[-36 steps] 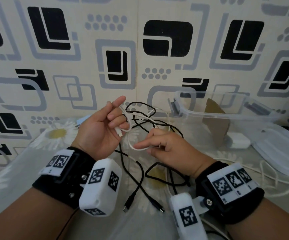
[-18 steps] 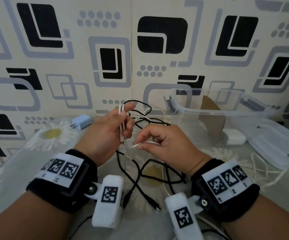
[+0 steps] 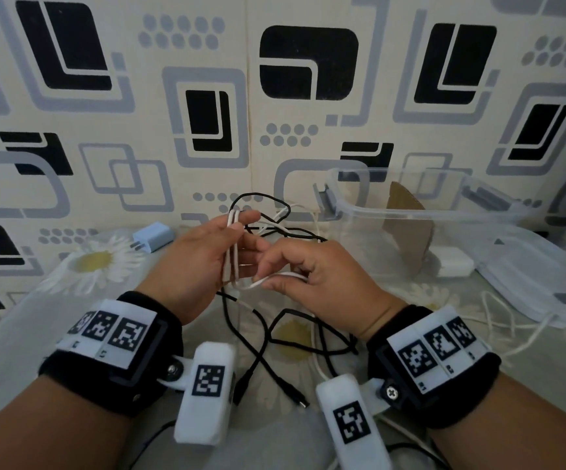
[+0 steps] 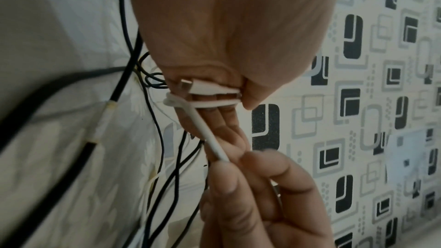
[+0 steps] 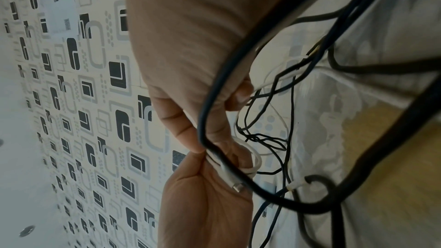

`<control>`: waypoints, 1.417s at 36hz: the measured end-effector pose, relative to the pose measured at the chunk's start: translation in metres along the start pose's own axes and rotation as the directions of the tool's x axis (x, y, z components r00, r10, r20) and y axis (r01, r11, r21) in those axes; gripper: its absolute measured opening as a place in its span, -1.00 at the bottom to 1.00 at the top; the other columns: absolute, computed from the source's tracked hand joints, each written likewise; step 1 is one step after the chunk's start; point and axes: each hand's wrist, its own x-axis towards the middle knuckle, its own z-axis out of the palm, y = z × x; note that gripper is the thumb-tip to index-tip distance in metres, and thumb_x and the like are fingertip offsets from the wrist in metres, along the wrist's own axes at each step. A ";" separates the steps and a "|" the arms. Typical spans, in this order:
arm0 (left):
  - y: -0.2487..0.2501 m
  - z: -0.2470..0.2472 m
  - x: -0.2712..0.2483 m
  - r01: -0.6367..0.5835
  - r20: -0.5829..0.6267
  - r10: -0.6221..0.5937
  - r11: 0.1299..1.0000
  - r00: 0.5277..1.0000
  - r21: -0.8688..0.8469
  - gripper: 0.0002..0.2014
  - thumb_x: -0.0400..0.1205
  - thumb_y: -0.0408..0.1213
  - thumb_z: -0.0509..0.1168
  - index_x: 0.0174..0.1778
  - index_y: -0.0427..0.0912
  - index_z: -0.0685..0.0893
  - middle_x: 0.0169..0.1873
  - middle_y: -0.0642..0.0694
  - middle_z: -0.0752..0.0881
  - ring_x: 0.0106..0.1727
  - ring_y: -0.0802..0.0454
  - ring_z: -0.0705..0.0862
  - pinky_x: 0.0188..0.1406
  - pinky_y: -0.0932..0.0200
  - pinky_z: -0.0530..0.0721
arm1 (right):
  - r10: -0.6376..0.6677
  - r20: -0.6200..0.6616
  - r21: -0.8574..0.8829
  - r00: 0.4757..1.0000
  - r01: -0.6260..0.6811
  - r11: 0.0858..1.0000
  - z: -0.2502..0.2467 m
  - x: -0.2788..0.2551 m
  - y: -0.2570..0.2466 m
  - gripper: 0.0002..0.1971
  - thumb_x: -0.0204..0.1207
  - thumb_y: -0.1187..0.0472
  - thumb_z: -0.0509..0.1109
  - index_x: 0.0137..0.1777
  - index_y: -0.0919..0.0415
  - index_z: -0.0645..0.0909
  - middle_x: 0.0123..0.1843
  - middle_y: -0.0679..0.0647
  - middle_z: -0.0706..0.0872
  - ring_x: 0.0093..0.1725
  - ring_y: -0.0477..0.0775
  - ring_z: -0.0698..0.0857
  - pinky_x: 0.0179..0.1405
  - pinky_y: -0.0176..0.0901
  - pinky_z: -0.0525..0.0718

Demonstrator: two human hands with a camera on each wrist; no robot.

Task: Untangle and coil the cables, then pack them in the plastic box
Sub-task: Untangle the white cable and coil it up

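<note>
A thin white cable [image 3: 233, 252] is looped around the fingers of my left hand [image 3: 207, 256], whose thumb pins the loops and the metal plug [image 4: 185, 84] against the fingers. My right hand [image 3: 295, 273] pinches the free run of the same white cable [image 3: 268, 281] just right of the left hand. The right-hand fingertips [image 4: 224, 167] meet the cable [image 4: 210, 139] below the coil. A tangle of black cables [image 3: 274, 337] lies on the table under both hands, with loops rising behind the fingers. The clear plastic box [image 3: 444, 218] stands open at the right.
The box's clear lid [image 3: 546, 286] lies flat at the far right. A cardboard piece [image 3: 407, 228] and a white charger [image 3: 451, 262] are inside the box. A pale blue charger [image 3: 154, 235] sits by the wall at the left. More white cable [image 3: 498, 320] trails at the right.
My left hand turned upright and now has further loops of white cable around its fingers. The right hand moved in close, feeding the white cable towards the coil.
</note>
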 end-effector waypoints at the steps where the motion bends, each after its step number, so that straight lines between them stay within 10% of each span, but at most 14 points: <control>1: -0.001 0.001 -0.001 -0.003 0.001 0.003 0.999 1.000 0.035 -0.68 0.79 -0.31 0.02 0.36 -0.24 0.59 -0.19 -0.22 0.79 -0.14 -0.10 0.78 -0.17 0.13 0.75 | -0.002 -0.008 -0.001 1.000 0.002 1.000 0.000 0.000 0.000 -0.92 0.45 0.21 0.51 -0.08 0.08 0.71 -0.13 -0.18 0.79 -0.14 -0.01 0.78 0.01 0.04 0.72; 8: 0.003 0.009 -0.007 -0.073 0.059 0.054 0.915 0.997 0.397 -0.71 0.79 -0.31 0.06 0.21 -0.09 0.69 -0.16 -0.19 0.82 -0.16 0.04 0.79 -0.21 0.40 0.68 | -0.076 -0.063 -0.074 0.995 0.071 0.995 -0.005 0.001 -0.006 -0.83 0.34 0.35 0.61 -0.12 0.27 0.70 -0.25 -0.36 0.53 -0.24 -0.54 0.55 -0.22 -0.66 0.39; 16: 0.003 0.010 -0.010 -0.012 0.135 -0.069 0.853 0.988 0.521 -0.72 0.78 -0.30 0.05 0.14 -0.26 0.67 -0.54 -0.11 0.58 -0.54 0.11 0.49 -0.49 0.35 0.48 | -0.070 -0.105 -0.012 0.992 0.069 0.998 -0.004 0.002 -0.007 -0.80 0.40 0.35 0.54 -0.04 0.18 0.63 0.02 -0.09 0.50 -0.33 -0.07 0.52 -0.28 -0.27 0.59; 22: 0.006 0.008 -0.011 -0.007 0.132 -0.102 0.765 0.986 0.645 -0.59 0.74 -0.15 -0.08 -0.27 -0.32 0.49 -0.51 -0.10 0.46 -0.43 0.05 0.37 -0.27 0.08 0.43 | -0.117 -0.150 0.046 0.982 0.125 0.991 -0.003 0.002 -0.008 -0.73 0.42 0.49 0.37 -0.04 0.12 0.50 0.04 0.04 0.48 -0.27 -0.07 0.57 -0.20 -0.15 0.63; 27: 0.004 0.007 -0.009 0.043 0.174 -0.155 0.854 0.972 0.518 -0.61 0.68 -0.06 -0.06 -0.39 -0.05 0.51 -0.51 -0.10 0.31 -0.49 0.05 0.21 -0.48 0.16 0.27 | -0.111 -0.201 0.065 0.973 0.127 0.990 -0.004 0.002 -0.007 -0.71 0.44 0.52 0.38 -0.07 0.13 0.45 -0.02 0.09 0.48 -0.22 -0.16 0.54 -0.22 -0.06 0.62; 33: 0.002 0.006 -0.007 0.058 0.217 -0.181 0.879 0.959 0.474 -0.68 0.54 -0.02 0.14 -0.15 -0.09 0.75 -0.54 0.02 0.28 -0.53 0.14 0.21 -0.56 0.31 0.25 | -0.083 -0.290 -0.013 0.953 0.083 0.997 -0.005 0.002 -0.003 -0.78 0.44 0.44 0.49 -0.11 0.20 0.50 -0.08 0.04 0.51 -0.22 -0.27 0.56 -0.19 -0.55 0.45; 40: 0.000 0.004 -0.006 0.014 0.254 -0.134 0.905 0.958 0.425 -0.62 0.64 0.00 0.20 -0.01 -0.25 0.75 -0.57 0.05 0.23 -0.55 0.16 0.18 -0.55 0.34 0.24 | 0.017 -0.345 -0.055 0.938 -0.039 0.998 -0.006 0.003 0.002 -0.78 0.47 0.11 0.54 -0.13 0.17 0.56 -0.22 -0.02 0.60 -0.29 -0.03 0.56 -0.28 -0.10 0.63; 51: 0.002 -0.010 0.005 0.062 0.023 -0.062 0.998 0.998 0.026 -0.59 0.78 -0.07 -0.01 -0.17 -0.24 0.61 -0.66 0.10 0.17 -0.66 0.19 0.10 -0.48 0.18 0.02 | 0.194 -0.261 0.029 0.946 -0.193 0.981 -0.007 0.002 0.005 -0.68 0.47 -0.08 0.49 0.08 -0.03 0.48 -0.26 -0.13 0.54 -0.27 -0.17 0.60 -0.24 -0.24 0.62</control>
